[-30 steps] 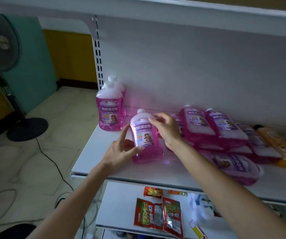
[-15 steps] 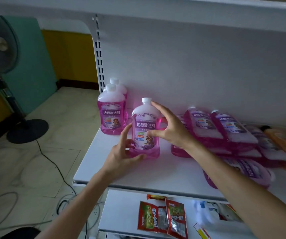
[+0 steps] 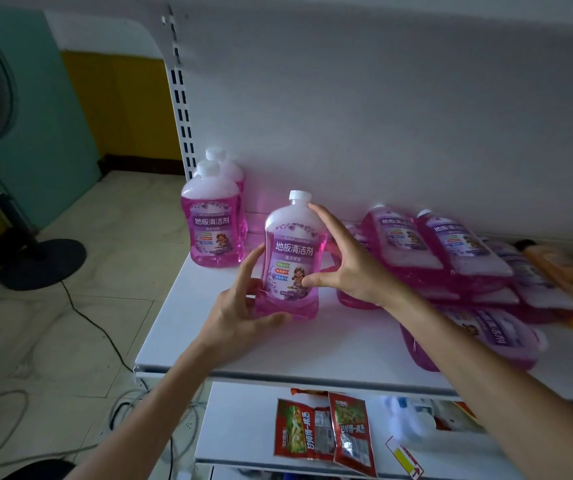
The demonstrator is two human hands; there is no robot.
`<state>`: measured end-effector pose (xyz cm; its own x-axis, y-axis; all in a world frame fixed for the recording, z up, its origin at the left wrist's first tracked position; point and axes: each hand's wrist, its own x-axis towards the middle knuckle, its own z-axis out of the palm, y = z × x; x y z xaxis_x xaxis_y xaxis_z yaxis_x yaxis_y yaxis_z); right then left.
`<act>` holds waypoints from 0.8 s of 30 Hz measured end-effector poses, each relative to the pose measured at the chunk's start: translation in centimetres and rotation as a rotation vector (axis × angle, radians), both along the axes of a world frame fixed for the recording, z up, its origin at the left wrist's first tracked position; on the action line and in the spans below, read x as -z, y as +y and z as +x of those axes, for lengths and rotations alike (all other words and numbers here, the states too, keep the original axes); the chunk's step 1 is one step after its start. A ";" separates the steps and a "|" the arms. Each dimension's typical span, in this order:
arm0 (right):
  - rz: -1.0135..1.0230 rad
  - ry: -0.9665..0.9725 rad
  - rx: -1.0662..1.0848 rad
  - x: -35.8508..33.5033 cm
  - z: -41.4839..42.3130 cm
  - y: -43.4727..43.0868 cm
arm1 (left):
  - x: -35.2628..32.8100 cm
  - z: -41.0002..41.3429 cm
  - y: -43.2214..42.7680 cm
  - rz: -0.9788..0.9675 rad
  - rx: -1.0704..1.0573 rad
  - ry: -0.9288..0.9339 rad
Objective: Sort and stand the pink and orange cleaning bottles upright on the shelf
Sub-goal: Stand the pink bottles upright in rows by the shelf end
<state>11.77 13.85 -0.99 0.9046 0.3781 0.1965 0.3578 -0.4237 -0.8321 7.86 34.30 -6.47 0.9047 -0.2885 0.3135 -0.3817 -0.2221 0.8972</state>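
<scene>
A pink bottle (image 3: 292,251) with a white cap stands upright on the white shelf (image 3: 330,344). My left hand (image 3: 243,317) holds its lower left side, thumb across the base. My right hand (image 3: 344,265) holds its right side, thumb on the label and fingers up near the shoulder. Two more pink bottles (image 3: 213,223) stand upright at the shelf's far left, one behind the other. To the right, several pink bottles (image 3: 451,247) lie on their sides in a heap, with orange bottles (image 3: 562,268) lying at the far right.
The shelf's back panel (image 3: 382,126) rises right behind the bottles. A lower shelf holds snack packets (image 3: 323,434). On the floor to the left are a standing fan (image 3: 8,209) and loose cables (image 3: 98,327).
The bottle in my hands went from tilted to upright and now stands on the shelf. Both hands stayed around it; my right hand's fingers spread out along its side.
</scene>
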 end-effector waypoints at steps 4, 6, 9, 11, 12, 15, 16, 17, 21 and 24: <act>0.065 0.041 -0.034 -0.1 0.0 -0.3 | 0.1 0.0 -0.1 0.018 0.010 -0.023; 0.056 0.040 -0.036 -0.3 0.1 -0.4 | 0.2 0.2 0.1 0.078 0.008 -0.073; 0.048 0.022 0.015 -0.4 0.0 -0.3 | 0.5 0.7 0.4 0.191 0.017 -0.123; -0.001 -0.033 0.076 -0.7 -0.1 0.1 | 0.3 1.1 0.6 0.274 0.009 -0.165; -0.032 -0.073 0.111 -0.8 0.0 0.3 | 0.4 1.5 1.0 0.365 -0.031 -0.246; -0.083 -0.164 0.188 -1.0 0.4 1.1 | 0.5 2.9 2.8 0.689 -0.141 -0.455; -0.087 -0.180 0.196 -0.9 0.6 1.4 | 0.4 3.0 3.3 0.782 -0.143 -0.413; -0.090 -0.196 0.205 -0.8 0.9 1.6 | 0.4 3.1 3.7 0.843 -0.140 -0.365; -0.098 -0.240 0.258 -0.7 2.5 2.3 | 1.4 3.0 4.1 0.825 -0.182 -0.349; -0.145 -0.297 0.258 -0.8 3.7 3.0 | 1.4 3.0 4.2 0.779 -0.211 -0.355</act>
